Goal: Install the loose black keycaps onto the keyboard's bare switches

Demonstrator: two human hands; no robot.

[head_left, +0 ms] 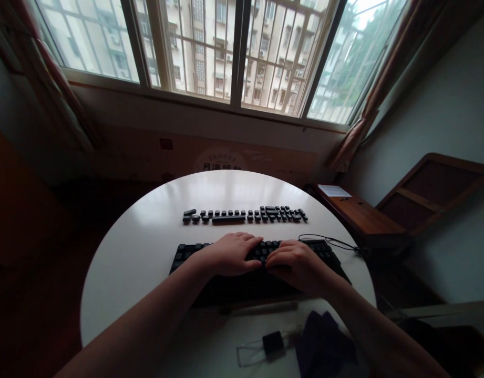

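A black keyboard (242, 289) lies in front of me on the round white table (123, 273), with part of its keys under my hands. My left hand (236, 254) rests flat over its middle, fingers stretched out and thumb pointing right. Just to the right, my right hand (292, 260) is closed, its fingertips pressed together at the keys near the left thumb. Whatever those fingertips hold, if anything, is hidden. Beyond the keyboard, loose black keycaps (228, 219) are laid out in rows.
Nearer me lie a wire tool with a black block (273, 343), a dark purple cloth (324, 344) and a thin dark stick-like item (261, 308). A black cable (336, 241) runs off right. A wooden chair (360, 212) with a paper sheet (335, 191) stands beside the table.
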